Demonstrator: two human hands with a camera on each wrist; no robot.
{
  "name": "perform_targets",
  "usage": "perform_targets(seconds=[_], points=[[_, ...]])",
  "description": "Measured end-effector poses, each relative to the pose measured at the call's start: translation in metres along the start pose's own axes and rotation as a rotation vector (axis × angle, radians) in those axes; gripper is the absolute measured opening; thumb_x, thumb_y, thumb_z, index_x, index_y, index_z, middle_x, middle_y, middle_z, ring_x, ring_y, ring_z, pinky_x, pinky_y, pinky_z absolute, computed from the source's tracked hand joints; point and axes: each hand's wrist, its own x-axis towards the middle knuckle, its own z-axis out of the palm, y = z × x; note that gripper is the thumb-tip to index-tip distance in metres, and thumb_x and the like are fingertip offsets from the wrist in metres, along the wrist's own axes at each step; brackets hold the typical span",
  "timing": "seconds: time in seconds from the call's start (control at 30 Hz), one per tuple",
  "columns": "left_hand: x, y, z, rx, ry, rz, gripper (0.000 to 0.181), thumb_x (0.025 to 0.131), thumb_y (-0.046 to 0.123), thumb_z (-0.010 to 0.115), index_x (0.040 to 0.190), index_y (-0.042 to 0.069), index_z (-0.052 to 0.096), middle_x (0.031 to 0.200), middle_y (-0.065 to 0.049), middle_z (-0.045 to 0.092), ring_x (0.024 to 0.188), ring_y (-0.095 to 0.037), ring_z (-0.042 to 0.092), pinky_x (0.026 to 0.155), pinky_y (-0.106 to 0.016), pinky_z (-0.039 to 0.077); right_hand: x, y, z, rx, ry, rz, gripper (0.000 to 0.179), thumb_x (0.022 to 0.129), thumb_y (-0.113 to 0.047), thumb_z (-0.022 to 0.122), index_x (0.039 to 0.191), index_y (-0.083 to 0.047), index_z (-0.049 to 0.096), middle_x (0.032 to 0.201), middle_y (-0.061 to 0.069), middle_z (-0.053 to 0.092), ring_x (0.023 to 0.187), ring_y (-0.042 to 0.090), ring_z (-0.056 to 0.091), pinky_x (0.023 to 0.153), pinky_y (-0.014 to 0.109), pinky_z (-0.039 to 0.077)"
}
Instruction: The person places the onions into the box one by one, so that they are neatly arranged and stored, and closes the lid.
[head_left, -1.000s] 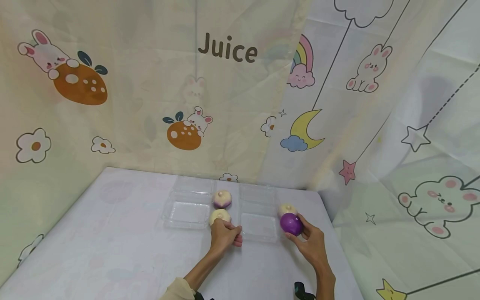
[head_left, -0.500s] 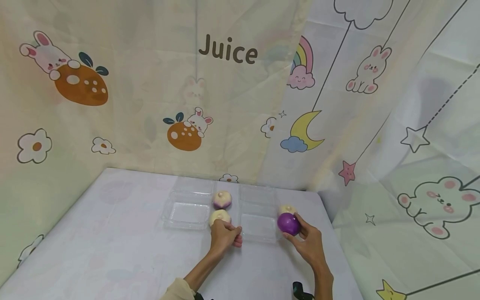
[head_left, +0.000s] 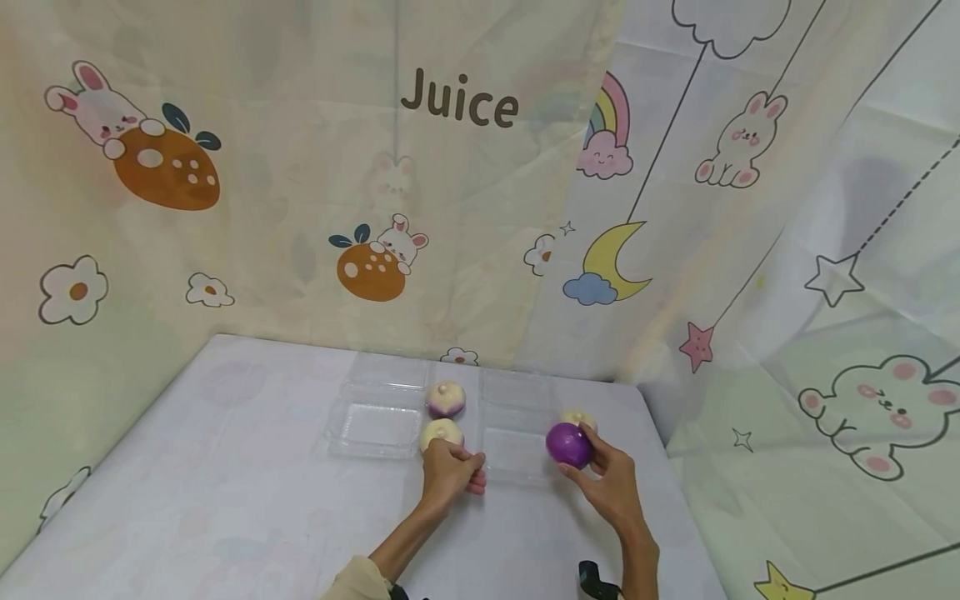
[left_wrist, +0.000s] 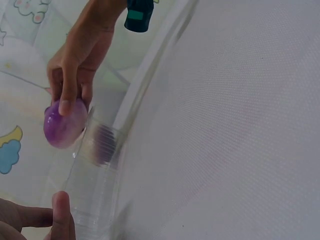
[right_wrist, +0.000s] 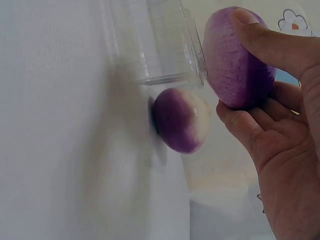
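Note:
My right hand (head_left: 611, 483) grips a purple-and-white turnip (head_left: 568, 445), purple end facing the head camera, at the right edge of an open clear plastic box (head_left: 516, 450). The right wrist view shows thumb and fingers around this turnip. Another turnip (right_wrist: 181, 121) rests on the table just beside that box. My left hand (head_left: 450, 477) is at the box's left edge with fingers curled, and seems to pinch it; the exact contact is hard to see. Behind the left hand sits a third turnip (head_left: 442, 433), partly covered, with one more turnip (head_left: 446, 400) beyond it.
A second open clear plastic box (head_left: 378, 429) lies left of the middle turnips. The white table (head_left: 225, 500) ends at printed cloth curtains (head_left: 465, 208) at the back and right.
My right hand has moved a little left with the turnip, toward the right-hand box. My left hand has stayed in place, as have the boxes and other turnips.

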Motion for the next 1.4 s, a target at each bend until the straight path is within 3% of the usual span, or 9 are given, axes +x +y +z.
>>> perform_targets(seconds=[0.93,1.4], points=[[0.0,0.0,0.0,0.021,-0.008,0.017,0.017,0.095,0.0,0.079,0.082,-0.011,0.074,0.067,-0.018,0.076,0.05,-0.018,0.074,0.052,-0.037,0.068,0.017,-0.016,0.029,0.025,-0.094,-0.096,0.079,0.08,-0.008,0.098,0.149,0.005,0.062,0.148,0.03,0.066,0.126,0.049,0.072,0.096,0.053,0.067],[0.0,0.0,0.0,0.009,-0.012,0.005,0.017,0.094,0.0,0.08,0.081,-0.011,0.073,0.066,-0.018,0.076,0.05,-0.017,0.074,0.052,-0.037,0.068,0.014,-0.018,0.042,0.064,-0.11,-0.084,0.08,0.081,-0.007,0.097,0.151,0.005,0.06,0.149,0.031,0.065,0.129,0.05,0.071,0.101,0.053,0.064]])
